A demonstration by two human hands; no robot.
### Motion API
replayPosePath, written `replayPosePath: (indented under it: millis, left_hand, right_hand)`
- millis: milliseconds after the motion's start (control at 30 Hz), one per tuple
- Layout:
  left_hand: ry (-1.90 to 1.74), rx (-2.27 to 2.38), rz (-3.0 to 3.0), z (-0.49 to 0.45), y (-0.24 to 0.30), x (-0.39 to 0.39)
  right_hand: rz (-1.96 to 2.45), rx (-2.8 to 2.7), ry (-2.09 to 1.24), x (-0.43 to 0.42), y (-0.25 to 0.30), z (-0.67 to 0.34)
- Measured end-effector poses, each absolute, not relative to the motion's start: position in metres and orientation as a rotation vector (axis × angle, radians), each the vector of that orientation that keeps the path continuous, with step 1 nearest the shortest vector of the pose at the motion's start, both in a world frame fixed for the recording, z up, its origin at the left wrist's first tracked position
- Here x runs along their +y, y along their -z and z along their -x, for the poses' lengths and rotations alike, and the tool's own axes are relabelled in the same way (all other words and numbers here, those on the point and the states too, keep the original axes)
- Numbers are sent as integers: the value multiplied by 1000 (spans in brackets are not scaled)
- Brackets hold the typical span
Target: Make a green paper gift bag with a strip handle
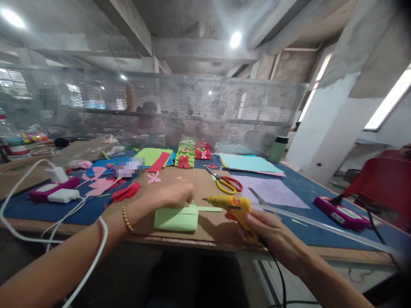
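Observation:
My left hand (176, 194) is closed, fingers curled and pressing on the top edge of a folded light green paper piece (176, 218) that lies on a brown cardboard sheet (205, 182). My right hand (263, 231) grips a yellow hot glue gun (233, 206) by its handle. The gun's nozzle points left, just beside the green piece's upper right corner. A clear glue stick (321, 226) sticks out behind the gun to the right. A thin green paper strip (208, 209) lies under the nozzle.
Yellow-and-red scissors (226, 183), a blade (258, 197) and a lilac sheet (272, 192) lie behind the gun. Finished green and red bowed pieces (185, 157) stand at the back with coloured sheets (247, 164). Pink cut-outs, magenta devices (342, 214) and white cables (32, 214) flank me. A mesh screen stands behind.

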State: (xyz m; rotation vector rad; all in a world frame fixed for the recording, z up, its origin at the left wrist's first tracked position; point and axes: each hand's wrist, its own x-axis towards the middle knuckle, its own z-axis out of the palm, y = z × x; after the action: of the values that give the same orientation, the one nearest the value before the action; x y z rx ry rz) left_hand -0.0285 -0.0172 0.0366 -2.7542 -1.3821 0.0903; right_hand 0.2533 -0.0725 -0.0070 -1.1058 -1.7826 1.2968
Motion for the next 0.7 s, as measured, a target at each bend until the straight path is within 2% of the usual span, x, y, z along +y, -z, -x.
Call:
replayPosePath:
  millis: [367,700]
  left_hand:
    - [-33,-1318,2897,39,-29,-6]
    - [29,-1363,2921,42,-26,-19]
  right_hand:
    - [1344,-2034,-1035,-58,-20,-244]
    - [1214,-2169,-1037,-34,-23,-238]
